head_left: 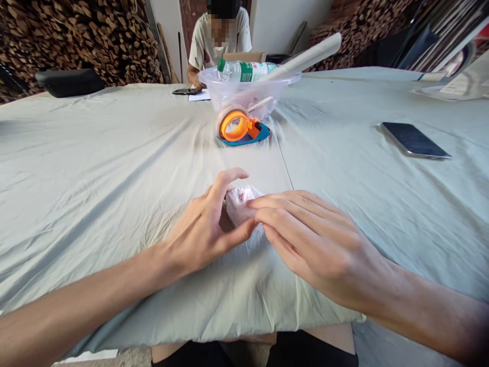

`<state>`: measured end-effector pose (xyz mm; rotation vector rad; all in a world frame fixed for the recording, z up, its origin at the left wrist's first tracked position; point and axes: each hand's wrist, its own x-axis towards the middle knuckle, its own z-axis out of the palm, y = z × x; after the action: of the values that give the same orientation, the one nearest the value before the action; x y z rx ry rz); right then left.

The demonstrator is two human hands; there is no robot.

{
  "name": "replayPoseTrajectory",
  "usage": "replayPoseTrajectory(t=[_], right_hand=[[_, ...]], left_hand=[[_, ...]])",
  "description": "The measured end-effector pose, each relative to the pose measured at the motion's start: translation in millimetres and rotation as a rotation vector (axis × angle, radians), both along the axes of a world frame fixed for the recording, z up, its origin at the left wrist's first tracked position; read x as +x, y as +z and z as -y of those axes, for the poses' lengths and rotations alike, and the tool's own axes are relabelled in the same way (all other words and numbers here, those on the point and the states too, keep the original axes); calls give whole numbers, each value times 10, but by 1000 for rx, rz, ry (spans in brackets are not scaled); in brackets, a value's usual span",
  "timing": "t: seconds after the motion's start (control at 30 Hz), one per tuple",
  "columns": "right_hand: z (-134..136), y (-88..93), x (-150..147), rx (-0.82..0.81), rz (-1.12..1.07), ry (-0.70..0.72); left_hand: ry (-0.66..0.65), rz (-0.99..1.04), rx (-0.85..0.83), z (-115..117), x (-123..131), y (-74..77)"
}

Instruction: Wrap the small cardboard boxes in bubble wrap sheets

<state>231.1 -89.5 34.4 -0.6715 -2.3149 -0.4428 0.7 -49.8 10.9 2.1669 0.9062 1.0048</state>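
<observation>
A small bundle in shiny, clear-white plastic wrap [237,208] sits on the cloth near the table's front, between my hands. What is inside it cannot be made out, apart from a small reddish patch on top. My left hand [208,219] curls round its left side, thumb along the front edge and index finger arched above. The remaining left fingers are mostly hidden behind the bundle. From the right, my right hand [313,234] presses its closed-together fingertips onto the bundle's top and right side. Beyond the hands lies a tape dispenser [250,133], orange and blue, with a roll of tape.
Behind the dispenser stands a clear plastic basin [244,94] holding a green-capped bottle [244,70] and a long white roll [305,56]. A phone [414,140] lies at right, a black case [69,82] at far left. Across the table sits a person [198,46] near another phone [186,92].
</observation>
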Motion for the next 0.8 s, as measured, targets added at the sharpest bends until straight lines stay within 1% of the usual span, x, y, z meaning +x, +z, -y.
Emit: replayPoseTrajectory(t=[0.1, 0.2, 0.33, 0.43, 0.53, 0.67, 0.73, 0.8], right_hand=[[-9, 16, -7, 5, 0, 5], [-22, 1, -7, -2, -4, 6], [-21, -19, -1, -20, -16, -13], [-12, 3, 17, -43, -18, -18], [-1, 49, 31, -78, -22, -32], [25, 83, 19, -150, -82, -60], [38, 58, 14, -125, -89, -46], [47, 7, 25, -63, -59, -33]], left_hand=[[8, -79, 86, 20, -2, 23], [31, -135, 108, 28, -6, 32], [22, -110, 90, 22, -15, 9], [0, -81, 63, 12, -16, -2], [4, -65, 31, 4, -8, 10], [14, -91, -20, 2, 7, 39], [27, -107, -31, 3, 12, 40], [43, -116, -24, 3, 13, 29]])
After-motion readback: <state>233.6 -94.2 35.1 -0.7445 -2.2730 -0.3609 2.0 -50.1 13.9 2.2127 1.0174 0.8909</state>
